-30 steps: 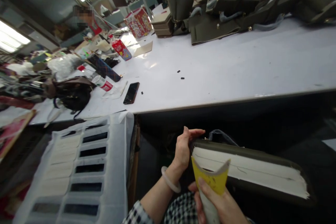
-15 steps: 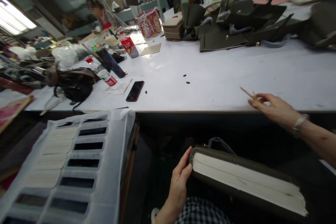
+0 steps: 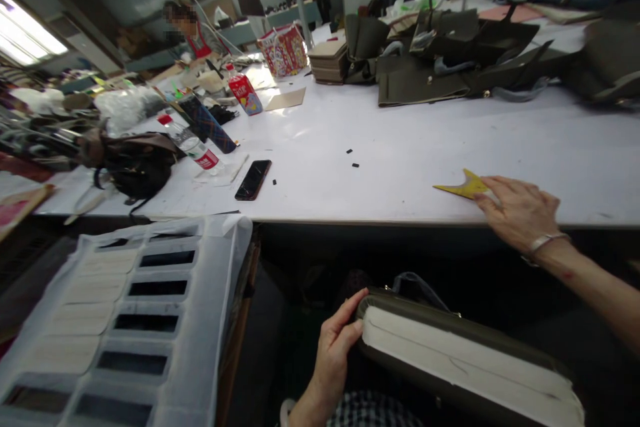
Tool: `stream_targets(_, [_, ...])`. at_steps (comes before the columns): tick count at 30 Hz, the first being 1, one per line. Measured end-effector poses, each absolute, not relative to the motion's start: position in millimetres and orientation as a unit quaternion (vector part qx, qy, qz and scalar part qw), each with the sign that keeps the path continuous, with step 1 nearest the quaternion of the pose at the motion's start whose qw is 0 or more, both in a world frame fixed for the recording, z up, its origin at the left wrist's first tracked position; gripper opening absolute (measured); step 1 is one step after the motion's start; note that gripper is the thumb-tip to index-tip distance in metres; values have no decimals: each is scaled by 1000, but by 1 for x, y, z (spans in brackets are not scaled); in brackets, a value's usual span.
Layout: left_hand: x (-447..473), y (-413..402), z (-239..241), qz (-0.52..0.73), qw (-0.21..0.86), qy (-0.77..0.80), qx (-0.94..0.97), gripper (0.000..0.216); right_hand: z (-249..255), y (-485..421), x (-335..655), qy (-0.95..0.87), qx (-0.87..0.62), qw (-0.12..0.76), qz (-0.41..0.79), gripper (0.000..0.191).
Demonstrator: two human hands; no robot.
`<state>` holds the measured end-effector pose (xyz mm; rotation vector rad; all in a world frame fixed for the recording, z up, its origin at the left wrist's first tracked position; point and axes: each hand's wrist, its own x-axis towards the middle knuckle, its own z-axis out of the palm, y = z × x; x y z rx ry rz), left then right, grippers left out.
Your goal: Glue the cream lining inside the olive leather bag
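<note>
My left hand (image 3: 334,349) curls round the near end of an olive bag (image 3: 465,360) with a cream inner edge, which lies across my lap below the table. My right hand (image 3: 517,211) lies flat on the white table (image 3: 400,147) near its front edge. Its fingers are stretched out over one end of a yellow sheet (image 3: 463,187) that rests on the table top.
A black phone (image 3: 253,179) lies on the table, with a plastic bottle (image 3: 193,145) and a dark handbag (image 3: 135,170) to its left. Olive bags and bag parts (image 3: 450,53) are piled at the far side. A white slotted rack (image 3: 140,307) stands at my left. Another person works far back.
My right hand left the bag with the yellow sheet, reached to the table's front edge and laid the sheet flat there. My left hand stayed on the bag's end.
</note>
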<state>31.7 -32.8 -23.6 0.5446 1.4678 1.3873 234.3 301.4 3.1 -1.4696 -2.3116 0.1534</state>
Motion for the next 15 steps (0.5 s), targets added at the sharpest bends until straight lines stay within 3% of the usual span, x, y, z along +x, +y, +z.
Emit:
stream_targets(2, [22, -24, -20, 554, 500, 625, 228, 37, 8, 276, 251, -814, -532, 206, 109, 46])
stream_targets(7, [3, -2, -11, 496, 523, 639, 268, 38, 10, 204, 301, -684, -595, 173, 384, 60])
stream_targets(12, [6, 0, -9, 450, 510, 660, 319, 41, 12, 140, 321, -462, -609, 288, 577, 59])
stream_targets(15, [7, -1, -16, 434, 476, 689, 333, 45, 8, 113, 319, -383, -601, 325, 622, 57])
